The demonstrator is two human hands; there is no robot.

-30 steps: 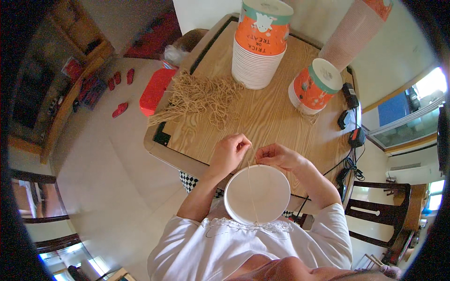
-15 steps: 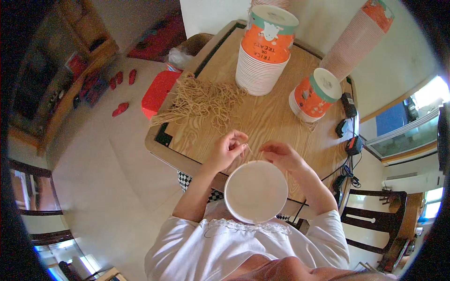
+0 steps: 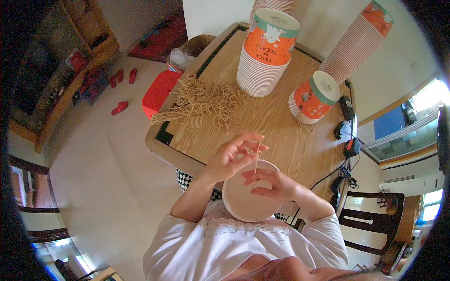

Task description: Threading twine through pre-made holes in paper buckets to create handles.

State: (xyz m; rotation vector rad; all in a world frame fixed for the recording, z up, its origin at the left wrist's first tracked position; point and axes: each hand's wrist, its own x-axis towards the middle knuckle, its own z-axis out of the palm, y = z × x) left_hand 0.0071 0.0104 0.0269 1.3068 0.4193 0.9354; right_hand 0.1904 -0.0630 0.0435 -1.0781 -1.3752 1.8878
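Note:
A white round paper bucket (image 3: 239,201) stands with its open mouth facing up, close to my chest at the table's front edge. My left hand (image 3: 234,157) is above its far rim, thumb and fingers curled round the upper end of a thin length of twine (image 3: 256,169). The twine stretches down to my right hand (image 3: 274,184), which is over the bucket's mouth with its thumb and fingers around the lower end. Part of the rim is hidden behind both hands. A loose heap of tan twine (image 3: 201,103) lies at the table's left side.
Upside-down stacked orange, green and white paper buckets (image 3: 265,70) stand at the back, a shorter stack (image 3: 315,98) to the right. A tall leaning stack (image 3: 354,47) is behind. Black adapters (image 3: 352,147) and cables line the right edge. A red stool (image 3: 159,93) is beside the table.
My left hand has moved right and is over the bucket's far rim. My right hand has come down from the rim to over the mouth, and the twine between them is longer.

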